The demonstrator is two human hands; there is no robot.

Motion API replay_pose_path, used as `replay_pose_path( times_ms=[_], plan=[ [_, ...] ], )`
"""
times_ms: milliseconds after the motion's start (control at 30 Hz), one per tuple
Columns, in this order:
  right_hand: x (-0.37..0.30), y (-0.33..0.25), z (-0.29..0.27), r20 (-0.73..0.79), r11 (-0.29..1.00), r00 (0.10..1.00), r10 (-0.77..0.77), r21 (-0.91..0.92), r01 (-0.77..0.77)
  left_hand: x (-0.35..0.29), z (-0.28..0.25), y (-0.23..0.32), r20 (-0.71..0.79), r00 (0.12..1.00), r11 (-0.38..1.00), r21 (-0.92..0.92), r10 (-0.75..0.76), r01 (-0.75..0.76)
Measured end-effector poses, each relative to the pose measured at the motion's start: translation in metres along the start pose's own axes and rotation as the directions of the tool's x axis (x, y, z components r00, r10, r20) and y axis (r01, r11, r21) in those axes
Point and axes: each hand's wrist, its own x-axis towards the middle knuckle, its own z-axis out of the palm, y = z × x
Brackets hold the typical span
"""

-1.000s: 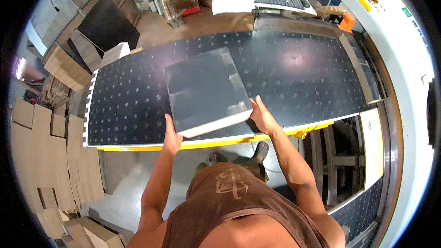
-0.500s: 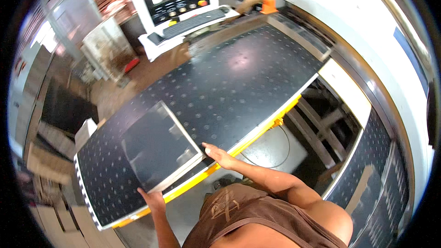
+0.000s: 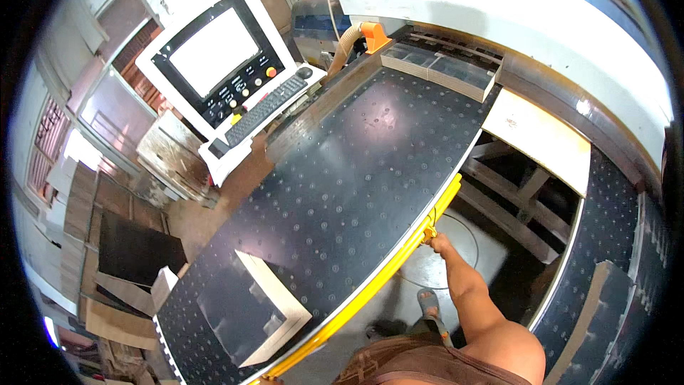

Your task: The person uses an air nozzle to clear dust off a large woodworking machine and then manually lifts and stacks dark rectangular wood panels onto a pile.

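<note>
My right hand [image 3: 439,244] reaches to the table's edge, its fingers closed on a small yellow fitting [image 3: 429,233] beside the yellow rail [image 3: 370,290]. Too little of the fitting shows to tell its kind. Only a sliver of my left hand [image 3: 268,381] is visible at the lower edge, by the near end of that rail; its fingers are hidden. A stack of dark rectangular panels with pale edges [image 3: 242,310] lies on the dotted black table [image 3: 335,199], touched by neither hand.
A control console [image 3: 214,53] with a keyboard [image 3: 267,110] stands beyond the table. More stacked panels [image 3: 456,75] lie at the far end, near a pale board [image 3: 538,135]. A thin cable loops over the floor below my right arm, near my sandalled foot [image 3: 427,303].
Both hands have left the panel stack. My right hand has moved right to the yellow fitting, and my left has dropped to the lower edge. The view has shifted.
</note>
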Motion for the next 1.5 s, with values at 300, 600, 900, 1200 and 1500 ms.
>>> replay_pose_path(
  times_ms=[300, 600, 900, 1200, 1500],
  plan=[
    [-0.075, -0.066, -0.073, -0.562, 0.867, 0.813, -0.153, 0.319, 0.384, -0.143, 0.095, 0.267, 0.853, 0.493, 0.897, 0.070, 0.173, -0.436],
    [-0.136, -0.232, -0.247, -0.667, 0.918, 0.665, -0.338, -0.077, 0.389, -0.127, 0.227, 0.381, 0.680, 0.103, 0.355, -0.242, 0.726, -0.903],
    [-0.200, -0.179, -0.141, -0.536, 0.738, 0.525, -0.661, -0.338, 0.584, -0.138, 0.244, 0.373, 0.604, -0.003, 0.279, -0.373, 0.797, -0.885],
    [-0.246, -0.179, -0.058, -0.173, 0.888, 0.871, -0.460, -0.105, 0.448, -0.103, 0.227, 0.351, 0.632, 0.046, 0.292, -0.291, 0.774, -0.911],
    [-0.138, -0.011, -0.114, -0.752, 0.915, 0.656, 0.058, 0.304, 0.267, -0.123, 0.229, 0.370, 0.664, 0.006, 0.307, -0.336, 0.747, -0.890]
  ],
)
